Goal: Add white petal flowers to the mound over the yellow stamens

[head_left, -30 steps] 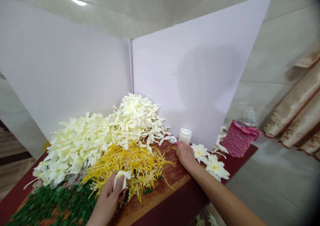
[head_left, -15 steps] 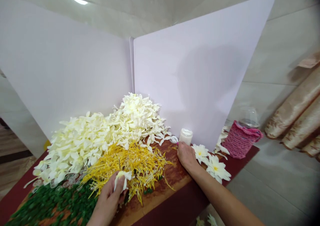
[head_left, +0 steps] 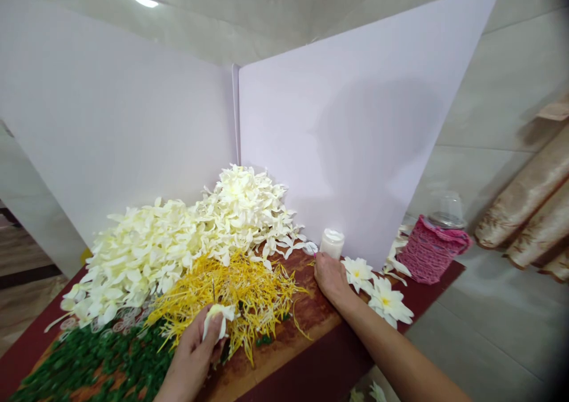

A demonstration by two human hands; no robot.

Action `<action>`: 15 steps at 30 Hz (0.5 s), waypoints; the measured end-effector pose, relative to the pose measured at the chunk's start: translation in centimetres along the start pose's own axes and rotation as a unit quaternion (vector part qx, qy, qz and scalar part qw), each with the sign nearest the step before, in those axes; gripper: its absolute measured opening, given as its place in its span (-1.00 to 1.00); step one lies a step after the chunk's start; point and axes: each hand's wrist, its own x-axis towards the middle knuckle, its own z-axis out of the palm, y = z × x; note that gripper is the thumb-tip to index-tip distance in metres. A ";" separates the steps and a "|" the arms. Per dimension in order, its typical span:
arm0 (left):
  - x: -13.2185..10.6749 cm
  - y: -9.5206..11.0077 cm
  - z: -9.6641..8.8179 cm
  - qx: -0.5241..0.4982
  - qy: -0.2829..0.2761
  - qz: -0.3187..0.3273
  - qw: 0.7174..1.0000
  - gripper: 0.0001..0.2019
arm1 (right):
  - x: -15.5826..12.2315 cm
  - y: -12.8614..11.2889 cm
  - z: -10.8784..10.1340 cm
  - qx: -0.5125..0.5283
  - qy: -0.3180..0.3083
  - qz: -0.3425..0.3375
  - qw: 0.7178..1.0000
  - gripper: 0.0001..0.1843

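Observation:
My left hand [head_left: 195, 348] is closed on a small white petal piece [head_left: 216, 316] at the near edge of a yellow heap of stamen strips [head_left: 240, 292]. A thin stem sticks up just above that piece. My right hand [head_left: 329, 277] lies knuckles up on the table, reaching toward the loose white petals [head_left: 306, 246] beside a small white jar [head_left: 332, 243]. Its fingertips are curled under and hidden. Finished white flowers [head_left: 382, 298] with yellow centres lie just right of that hand.
A big pile of white petals [head_left: 178, 242] fills the back of the brown table [head_left: 311, 313]. Green leaf pieces [head_left: 89, 360] lie front left. White boards [head_left: 347, 129] wall the back. A pink woven basket [head_left: 429, 251] with a clear cup stands far right, curtain beyond.
Both hands stay where they were. The view has drifted slightly, nothing else moved.

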 end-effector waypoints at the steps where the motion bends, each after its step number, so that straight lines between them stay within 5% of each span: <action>1: 0.0 0.0 0.0 -0.005 -0.015 -0.007 1.000 -0.50 | 0.0 0.0 0.1 -0.001 0.001 0.001 1.000 -0.73; 15: 0.4 -0.9 0.0 -0.026 -0.023 -0.031 0.999 -0.50 | 0.0 0.0 0.2 -0.005 0.001 -0.011 1.000 -0.75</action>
